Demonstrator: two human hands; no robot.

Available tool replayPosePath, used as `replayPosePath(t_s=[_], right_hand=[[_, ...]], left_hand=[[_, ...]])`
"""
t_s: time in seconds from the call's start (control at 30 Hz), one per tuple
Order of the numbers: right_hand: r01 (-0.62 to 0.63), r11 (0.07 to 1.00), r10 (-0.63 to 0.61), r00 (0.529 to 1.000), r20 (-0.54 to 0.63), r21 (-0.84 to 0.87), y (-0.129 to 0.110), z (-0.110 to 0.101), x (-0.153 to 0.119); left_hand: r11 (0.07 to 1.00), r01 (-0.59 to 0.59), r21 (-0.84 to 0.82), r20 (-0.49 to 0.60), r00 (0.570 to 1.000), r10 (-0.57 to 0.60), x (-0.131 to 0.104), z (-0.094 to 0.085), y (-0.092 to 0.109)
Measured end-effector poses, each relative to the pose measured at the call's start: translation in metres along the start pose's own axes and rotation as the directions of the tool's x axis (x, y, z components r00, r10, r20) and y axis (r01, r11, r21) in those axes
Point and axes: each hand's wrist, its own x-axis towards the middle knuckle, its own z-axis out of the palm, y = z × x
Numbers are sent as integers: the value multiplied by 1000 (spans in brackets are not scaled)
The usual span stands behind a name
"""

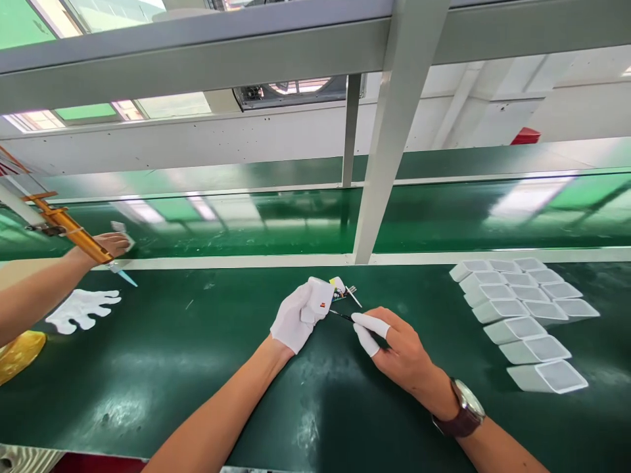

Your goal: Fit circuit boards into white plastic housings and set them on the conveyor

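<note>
My left hand [294, 316], in a white glove, is closed around a white plastic housing [320, 299] with a small red mark on its face. Just behind the housing shows a small circuit board [341, 289] with a yellow-and-white part and thin pale leads; whether it hangs from the housing or lies on the table cannot be made out. White finger covers sit on the thumb and forefinger of my right hand [401, 338]. Those fingers pinch a thin black tool [344, 316], its pale tip pointing at the housing's lower right edge.
Several white open boxes [525, 295] stand in rows on the green table [236, 407] at right. At left are a co-worker's hand [116, 243], an orange dispenser tube [79, 231], a white glove [81, 309] and a yellow object [20, 355]. A grey post [377, 177] rises behind my hands.
</note>
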Motion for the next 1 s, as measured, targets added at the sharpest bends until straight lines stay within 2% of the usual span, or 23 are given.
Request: replayPosePath(t_s=[0.1,0.3,0.6,0.8,1.0], right_hand=[[28,999,-28,1000,2,-34,-1,1,0],[41,994,-41,999,-4,-99,-1,1,0],[63,983,-57,997,43,-173,-1,-1,0],[128,953,-97,988,123,-274,-1,-3,-3],[158,936,-124,984,127,-315,-3,-4,-5]], left_hand=[[991,-94,95,50,995,90,-4,4,0],[972,-119,201,16,993,118,-9,13,5],[958,-142,250,50,990,133,-7,8,5],[950,-161,266,27,987,160,-6,6,2],[950,-173,258,16,984,175,-4,4,2]])
